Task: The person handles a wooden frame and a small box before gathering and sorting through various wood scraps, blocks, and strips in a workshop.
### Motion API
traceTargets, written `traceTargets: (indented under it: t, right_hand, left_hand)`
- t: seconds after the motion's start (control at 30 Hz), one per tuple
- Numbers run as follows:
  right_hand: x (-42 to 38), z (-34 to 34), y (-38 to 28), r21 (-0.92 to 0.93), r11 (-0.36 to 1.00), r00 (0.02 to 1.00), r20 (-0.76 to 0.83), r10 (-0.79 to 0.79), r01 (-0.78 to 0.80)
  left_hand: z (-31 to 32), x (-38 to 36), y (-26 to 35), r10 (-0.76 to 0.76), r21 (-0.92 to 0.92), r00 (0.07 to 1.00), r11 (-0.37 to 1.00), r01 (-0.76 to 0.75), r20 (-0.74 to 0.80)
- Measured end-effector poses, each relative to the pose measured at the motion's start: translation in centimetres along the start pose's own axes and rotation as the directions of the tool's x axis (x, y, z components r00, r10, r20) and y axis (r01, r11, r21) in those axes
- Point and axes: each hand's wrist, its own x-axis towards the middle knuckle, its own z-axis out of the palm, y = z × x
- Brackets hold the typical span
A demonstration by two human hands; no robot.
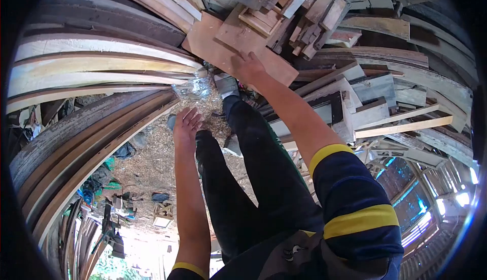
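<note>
My right hand (248, 69) reaches out over a flat reddish-brown board (276, 68), its fingers at the board's surface near a second, smaller board (237, 29) that lies across it. The fingers are slightly apart. Whether they grip an edge is hard to make out. Lower and to the left, my left hand (187, 124) hangs with its fingers spread and nothing in it, above the floor beside my leg. Some crinkled clear plastic (199, 87) lies on the floor between the board and my left hand.
Long planks (101, 59) fan out on the left, with darker beams (96, 143) below them. Short offcuts (317, 19) are piled at the top. More stacked timber (375, 90) fills the right side. Wood shavings cover the floor (147, 171).
</note>
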Motion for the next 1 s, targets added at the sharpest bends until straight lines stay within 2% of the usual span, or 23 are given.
traceTargets:
  t: [0.03, 0.1, 0.13, 0.17, 0.2, 0.23, 0.27, 0.3, 0.37, 0.43, 0.5, 0.53, 0.57, 0.6, 0.67, 0.7, 0.73, 0.77, 0.8, 0.87, 0.9, 0.97, 1.0]
  right_hand:
    - [0.1, -0.1, -0.2, 0.002, 1.000, 1.000, 0.005, -0.008, 0.008]
    - [-0.2, -0.9, 0.1, -0.271, 0.962, 0.985, 0.170, 0.037, 0.010]
    - [-0.1, 0.4, 0.6, -0.271, 0.962, 0.984, 0.173, 0.030, 0.019]
    - [0.2, 1.6, 1.2, -0.405, 0.912, 0.977, 0.210, 0.032, 0.058]
    - [0.6, 2.5, 1.8, -0.530, 0.843, 0.969, 0.243, 0.040, 0.098]
    - [0.7, 2.4, 2.2, -0.529, 0.843, 0.970, 0.242, 0.039, 0.098]
    - [0.8, 2.3, 2.7, -0.635, 0.738, 0.951, 0.309, -0.027, 0.227]
    - [1.2, 1.8, 2.9, -0.718, 0.603, 0.921, 0.381, -0.079, 0.348]
    - [1.7, -0.2, 1.9, -0.716, 0.586, 0.900, 0.432, -0.056, 0.379]
    - [0.8, -1.2, -1.1, -0.695, 0.575, 0.863, 0.504, -0.039, 0.431]
    - [2.3, -1.4, -6.2, -0.538, 0.843, 0.944, 0.287, 0.161, 0.020]
    - [3.4, -0.2, -7.7, -0.542, 0.840, 0.943, 0.292, 0.159, 0.027]
    - [4.2, 1.2, -9.2, -0.182, 0.982, 0.957, 0.271, 0.102, -0.053]
    - [4.9, 2.9, -10.5, 0.209, 0.971, 0.971, 0.232, 0.064, -0.114]
    - [5.3, 6.5, -13.6, 0.511, 0.847, 0.989, 0.083, 0.118, -0.144]
    - [6.4, 8.6, -14.3, 0.494, 0.857, 0.989, 0.082, 0.124, -0.148]
    - [7.6, 10.9, -15.4, 0.491, 0.847, 0.978, 0.057, 0.202, -0.203]
    - [8.1, 13.4, -16.4, 0.498, 0.828, 0.960, 0.038, 0.277, -0.258]
    - [8.8, 15.3, -16.8, 0.504, 0.823, 0.959, 0.045, 0.278, -0.262]
    - [10.8, 18.5, -16.7, 0.257, 0.945, 0.924, -0.270, 0.272, -0.203]
    - [11.7, 20.2, -16.5, 0.267, 0.940, 0.925, -0.257, 0.281, -0.212]
    - [13.1, 23.6, -15.6, 0.289, 0.939, 0.938, -0.233, 0.256, -0.184]
    - [13.8, 25.0, -15.5, 0.351, 0.912, 0.937, -0.192, 0.292, -0.212]
  left_hand:
    - [-0.8, 0.2, -0.2, 0.013, -0.030, 1.000, 0.999, -0.013, 0.000]
    - [-2.2, 0.3, -0.4, -0.003, -0.049, 0.999, 0.999, 0.001, -0.042]
    - [-2.9, 0.4, -0.5, -0.015, -0.063, 0.997, 0.998, 0.011, -0.075]
    - [-3.6, 0.4, -0.7, -0.016, -0.068, 0.997, 0.998, 0.011, -0.080]
    - [-4.6, 0.6, -1.0, -0.048, -0.174, 0.995, 0.984, 0.032, -0.088]
    - [-5.2, 0.7, -0.9, -0.079, -0.274, 0.993, 0.960, 0.052, -0.091]
    - [-5.8, 0.6, -1.0, -0.080, -0.271, 0.993, 0.961, 0.053, -0.089]
    - [-6.0, 0.5, -0.7, -0.114, -0.361, 0.988, 0.930, 0.068, -0.106]
    - [-6.5, 0.7, -0.4, -0.158, -0.448, 0.980, 0.890, 0.088, -0.120]
    - [-7.1, 0.1, -0.6, -0.034, -0.386, 0.999, 0.922, 0.017, -0.036]
    - [-8.0, 0.6, -1.1, 0.000, -0.344, 1.000, 0.939, -0.010, -0.027]
    - [-8.3, 0.9, -1.5, 0.039, -0.299, 0.999, 0.953, -0.042, -0.014]
    - [-8.5, 1.6, -2.1, 0.076, -0.228, 0.997, 0.970, -0.081, -0.028]
    - [-9.3, 2.8, -3.0, 0.067, -0.234, 0.997, 0.970, -0.071, -0.024]
    - [-10.2, 6.5, -5.3, 0.121, 0.063, 0.984, 0.991, -0.114, -0.127]
    - [-10.7, 8.7, -6.1, 0.181, 0.243, 0.975, 0.959, -0.147, -0.126]
    - [-11.7, 11.5, -7.2, 0.178, 0.235, 0.976, 0.961, -0.146, -0.121]
    - [-12.7, 14.6, -8.3, 0.413, 0.619, 0.911, 0.717, -0.320, -0.008]
    - [-13.7, 17.7, -9.2, 0.556, 0.861, 0.808, 0.298, -0.413, 0.195]
    - [-12.8, 20.6, -7.5, 0.537, 0.892, 0.737, -0.066, -0.447, 0.409]
    - [-13.5, 23.7, -8.4, 0.523, 0.894, 0.747, -0.069, -0.444, 0.411]
    - [-15.5, 29.2, -10.6, 0.442, 0.881, 0.767, -0.317, -0.351, 0.465]
    - [-15.9, 30.4, -11.3, 0.445, 0.784, 0.681, -0.530, -0.323, 0.582]
